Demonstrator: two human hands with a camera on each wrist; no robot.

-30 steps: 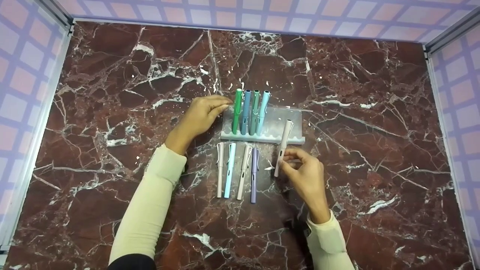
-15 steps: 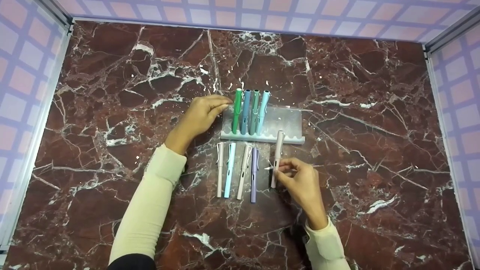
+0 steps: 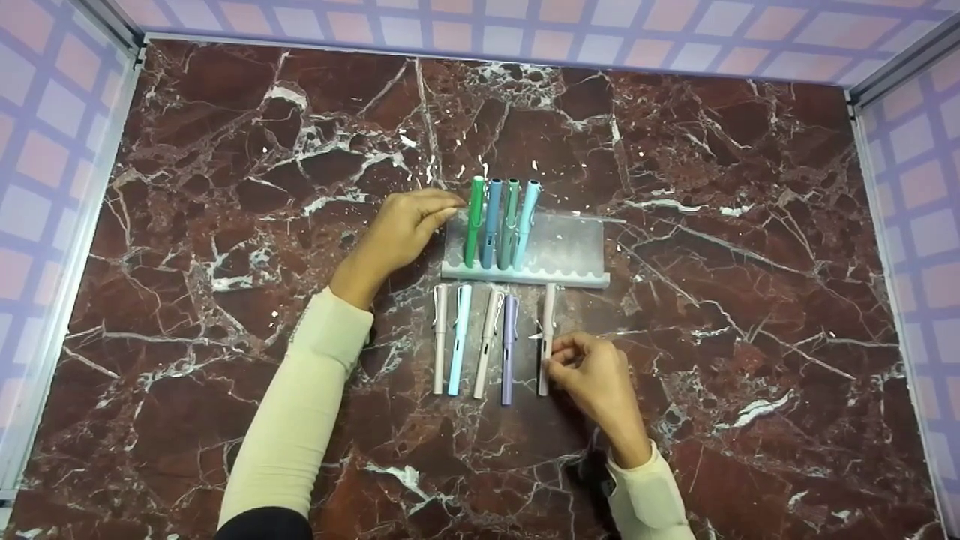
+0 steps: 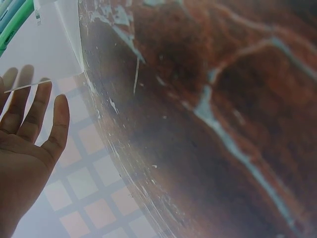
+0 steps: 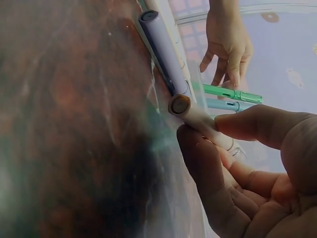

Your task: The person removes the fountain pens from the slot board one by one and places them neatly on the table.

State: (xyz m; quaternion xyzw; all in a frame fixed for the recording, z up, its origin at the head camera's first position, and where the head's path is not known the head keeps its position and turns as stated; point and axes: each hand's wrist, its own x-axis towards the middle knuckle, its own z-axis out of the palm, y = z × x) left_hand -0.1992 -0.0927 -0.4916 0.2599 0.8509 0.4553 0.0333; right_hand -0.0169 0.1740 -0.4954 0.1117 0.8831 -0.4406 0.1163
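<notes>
My right hand (image 3: 596, 375) pinches a pinkish-beige capped pen (image 3: 547, 322) between thumb and fingertips near its lower end, low over the table. In the right wrist view the pen's round end (image 5: 180, 104) points toward the camera. My left hand (image 3: 405, 229) holds the upper left edge of a clear pen stand (image 3: 570, 244); in the left wrist view its fingers (image 4: 60, 121) show extended, some seen through the clear panel. Leaning in the stand's left slots are a bright green pen (image 3: 475, 225), a blue pen (image 3: 491, 229), a dark green pen (image 3: 509, 229) and a light blue pen (image 3: 527, 229).
In front of the stand lie a beige pen (image 3: 440, 345), a light blue pen (image 3: 459, 345), another beige pen (image 3: 488, 345) and a purple pen (image 3: 508, 352), roughly parallel. The red marbled table (image 3: 750, 300) is bordered by checked panels (image 3: 495, 30).
My right hand has moved down and left with the beige pen, from the stand's front toward the row of lying pens, straightening it alongside them. The left hand has stayed put.
</notes>
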